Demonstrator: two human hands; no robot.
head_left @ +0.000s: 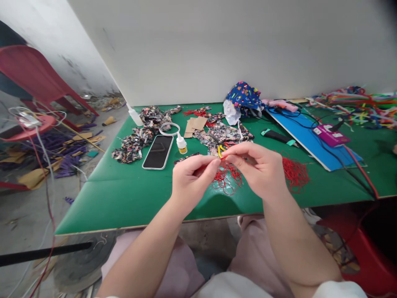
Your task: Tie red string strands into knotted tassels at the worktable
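My left hand and my right hand meet over the front half of the green table. Each is closed in a pinch on a short red cord, which shows only as a small bit between the fingertips. Beneath the hands lies a loose tangle of red cords, and a second red bundle rests right of my right hand. Just behind the fingertips, a yellow-and-red handled tool is partly hidden. Dark floral fabric pieces and brown card pieces lie farther back.
Left of my hands are a phone, a small glue bottle, a white bottle and gathered floral fabric. On the right lie a cutter knife, a blue board and a purple box with cables. A pale panel borders the back.
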